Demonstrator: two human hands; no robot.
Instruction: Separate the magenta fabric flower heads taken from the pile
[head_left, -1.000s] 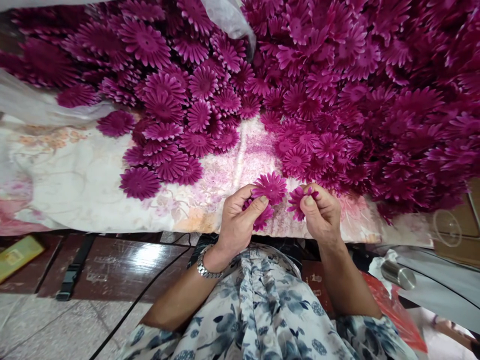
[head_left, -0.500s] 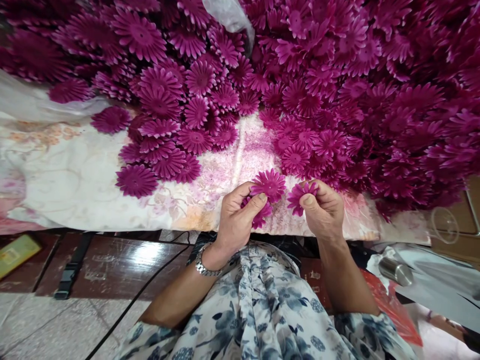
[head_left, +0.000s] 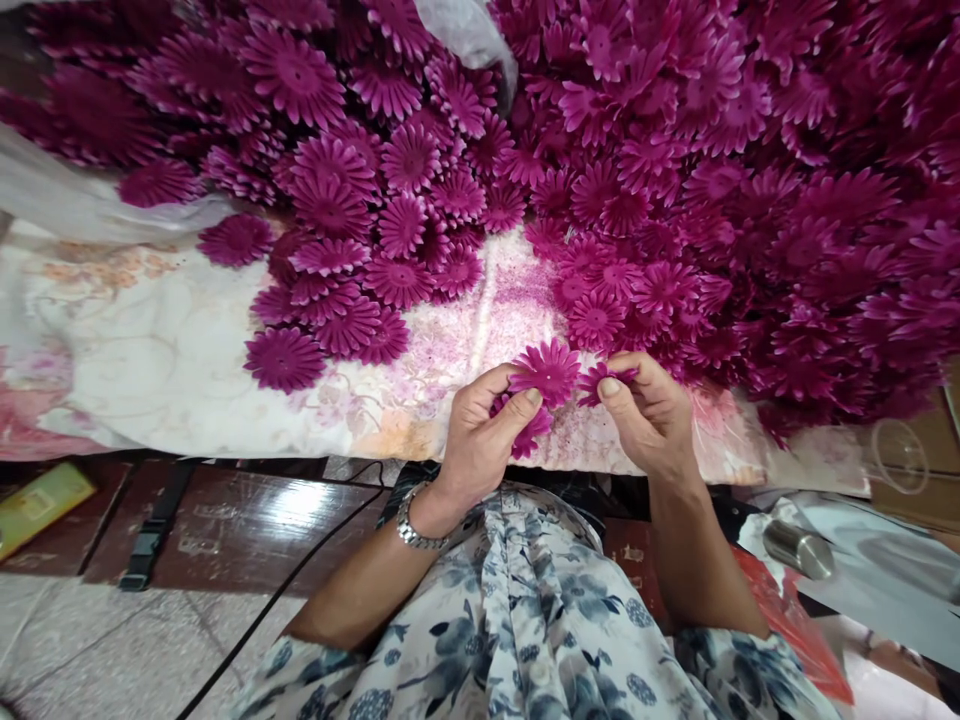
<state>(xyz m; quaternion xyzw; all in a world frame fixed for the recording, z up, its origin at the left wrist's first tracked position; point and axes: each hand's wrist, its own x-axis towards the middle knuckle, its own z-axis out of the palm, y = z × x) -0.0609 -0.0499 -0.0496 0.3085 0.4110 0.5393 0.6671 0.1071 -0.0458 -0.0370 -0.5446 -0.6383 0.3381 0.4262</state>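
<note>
My left hand (head_left: pixel 484 430) pinches magenta artificial flower heads (head_left: pixel 550 374) between thumb and fingers; one faces up, and another shows below the thumb. A smaller magenta flower piece (head_left: pixel 595 384), tilted nearly edge-on, is gripped between the thumb and fingertips of my right hand (head_left: pixel 651 415). The two hands are close together over the front edge of the cloth, with a narrow gap between their flowers. Just beyond them lies a large heap of the same flower heads (head_left: pixel 675 200) on the right, with a looser pile (head_left: pixel 337 240) to the left.
A floral cloth (head_left: pixel 172 360) covers the table. Clear plastic (head_left: pixel 97 200) lies by the left pile. Below the table edge are a brown bench (head_left: pixel 240 530), a black strap (head_left: pixel 154 535) and a yellow-green packet (head_left: pixel 41 510). A metal cylinder (head_left: pixel 799 550) stands out at the right.
The flower in my right hand has tipped from facing up to nearly edge-on. My left hand keeps its flowers. The whole view has shifted slightly.
</note>
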